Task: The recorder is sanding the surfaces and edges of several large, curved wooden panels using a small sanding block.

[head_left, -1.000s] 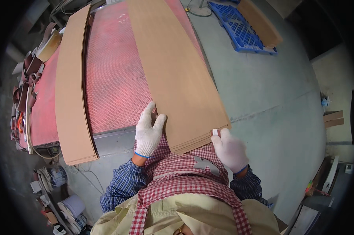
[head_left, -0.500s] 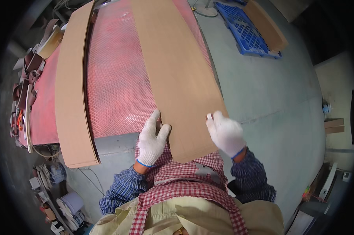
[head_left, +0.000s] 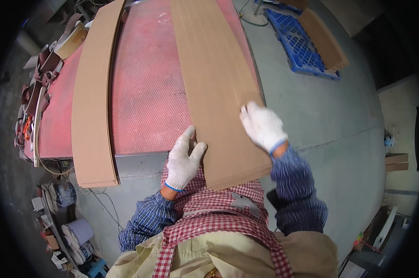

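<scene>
A long tan board [head_left: 218,83] lies lengthwise over the pink table, its near end overhanging toward my checked apron. Layered lines show at that end, as of stacked sheets. My left hand [head_left: 184,160], in a white knit glove, rests against the board's left edge with thumb and forefinger apart. On the board's right side, my gloved right hand [head_left: 262,125] has its fingers drawn together on the surface. A small pale bit shows at its fingertips, but what it is I cannot make out.
A second stack of long tan boards [head_left: 93,102] lies on the table's left part. The table's pink textured cover [head_left: 147,83] shows between. Brown rolled strips [head_left: 44,69] crowd the left edge. On the floor at far right lies a blue plastic pallet [head_left: 297,44]; a white bucket [head_left: 79,230] stands lower left.
My right hand has moved forward along the board's right side. My left hand keeps its place at the left edge. The whole view has shifted slightly.
</scene>
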A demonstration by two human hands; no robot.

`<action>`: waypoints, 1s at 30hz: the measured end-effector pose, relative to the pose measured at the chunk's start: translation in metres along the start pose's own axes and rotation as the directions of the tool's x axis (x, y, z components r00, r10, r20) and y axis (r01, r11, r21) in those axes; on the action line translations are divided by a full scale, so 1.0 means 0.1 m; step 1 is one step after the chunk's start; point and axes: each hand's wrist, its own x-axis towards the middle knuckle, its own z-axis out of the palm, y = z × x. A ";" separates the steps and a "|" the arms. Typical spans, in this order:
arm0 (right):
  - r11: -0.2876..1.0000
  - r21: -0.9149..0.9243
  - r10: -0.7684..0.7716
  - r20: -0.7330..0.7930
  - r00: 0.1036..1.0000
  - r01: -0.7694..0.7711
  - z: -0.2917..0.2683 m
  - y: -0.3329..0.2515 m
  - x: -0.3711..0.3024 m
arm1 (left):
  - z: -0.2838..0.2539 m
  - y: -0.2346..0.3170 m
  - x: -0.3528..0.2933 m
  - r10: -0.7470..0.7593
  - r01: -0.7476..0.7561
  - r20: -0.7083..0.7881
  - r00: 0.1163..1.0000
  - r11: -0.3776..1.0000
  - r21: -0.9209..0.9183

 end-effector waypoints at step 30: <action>0.968 0.240 -0.010 -0.263 0.965 0.075 0.02 -0.26 -1.39 | -0.46 0.02 0.13 -0.303 0.315 0.098 0.948 0.845 -0.433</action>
